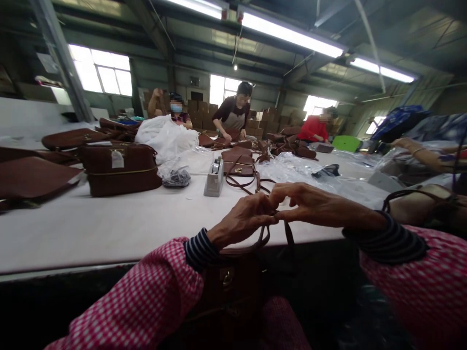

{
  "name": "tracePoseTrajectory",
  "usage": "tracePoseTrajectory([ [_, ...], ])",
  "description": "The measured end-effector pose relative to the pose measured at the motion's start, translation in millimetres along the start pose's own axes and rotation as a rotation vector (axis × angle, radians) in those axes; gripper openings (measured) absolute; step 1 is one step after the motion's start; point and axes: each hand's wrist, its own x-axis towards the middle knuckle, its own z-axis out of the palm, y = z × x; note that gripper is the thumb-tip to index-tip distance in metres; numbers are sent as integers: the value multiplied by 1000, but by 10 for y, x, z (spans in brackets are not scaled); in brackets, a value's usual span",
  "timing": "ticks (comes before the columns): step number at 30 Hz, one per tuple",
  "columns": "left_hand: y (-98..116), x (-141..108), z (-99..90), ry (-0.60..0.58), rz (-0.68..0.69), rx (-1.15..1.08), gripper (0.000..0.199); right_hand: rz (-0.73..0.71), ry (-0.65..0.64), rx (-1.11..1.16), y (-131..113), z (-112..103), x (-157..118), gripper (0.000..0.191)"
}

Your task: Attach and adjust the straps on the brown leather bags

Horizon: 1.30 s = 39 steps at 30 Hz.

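My left hand point(248, 218) and my right hand point(310, 206) meet above the table's front edge, fingertips pinched together. Between them is a thin brown leather strap point(289, 236), whose loose end hangs down below my right hand. The exact spot being pinched is hidden by my fingers. Below, in shadow near my lap, a dark brown handbag point(233, 287) with a gold-coloured clasp point(226, 277) is partly covered by my left sleeve. Just beyond my hands, a smaller brown bag point(238, 163) lies on the table with its strap trailing towards me.
The white table point(146, 228) carries a grey tape dispenser point(214, 180), an upright brown handbag point(120, 170), flat brown bags point(34, 175), white wrapping point(166, 136) and clear plastic point(295, 167). Several people work around it. A pale bag point(412, 204) sits at right.
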Motion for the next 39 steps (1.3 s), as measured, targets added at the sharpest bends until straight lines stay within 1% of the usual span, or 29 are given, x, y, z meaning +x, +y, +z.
tracePoseTrajectory([
  [1, 29, 11, 14, 2, -13, -15, 24, -4, -25, -18, -25, -48, 16, 23],
  [3, 110, 31, 42, 28, -57, -53, 28, 1, -81, 15, -61, -136, 39, 23],
  [5, 183, 51, 56, 51, -114, -125, 33, 41, -147, 100, -71, -199, 43, 23],
  [7, 219, 71, 53, 43, -157, -193, 36, 104, -202, 204, -59, -219, 30, 23],
  [8, 220, 80, 49, 34, -171, -217, 38, 128, -210, 247, -49, -211, 18, 23],
  [10, 201, 92, 39, 21, -194, -252, 40, 142, -182, 288, -32, -166, -5, 21],
  [11, 188, 94, 36, 19, -209, -267, 41, 124, -151, 282, -27, -135, -14, 19],
  [13, 168, 87, 34, 19, -238, -290, 45, 70, -89, 232, -26, -76, -28, 14],
  [15, 165, 72, 31, 1, -260, -296, 46, 20, -57, 158, -30, -38, -36, 10],
  [19, 164, 53, -7, -56, -240, -262, 38, -25, -27, 29, -17, -6, -48, 7],
  [23, 101, 35, -61, -72, -193, -188, 29, -1, 91, 20, 62, 78, -81, 9],
  [25, 59, -1, -63, -89, -171, -141, 28, 17, 146, 69, 125, 155, -117, 11],
  [27, 27, -50, -39, -92, -141, -67, 27, 66, 175, 197, 194, 246, -169, 12],
  [30, 3, -102, 26, -45, -102, 89, 26, 202, 180, 453, 289, 379, -254, 15],
  [32, -6, -98, 64, -1, -89, 168, 26, 260, 209, 522, 332, 443, -292, 20],
  [34, -20, -71, 80, 17, -82, 203, 27, 231, 261, 442, 349, 473, -303, 23],
  [36, -39, -41, 74, 13, -74, 216, 28, 127, 275, 234, 335, 475, -293, 24],
  [39, -61, -23, 38, -19, -87, 201, 30, 9, 235, -118, 267, 459, -271, 17],
])
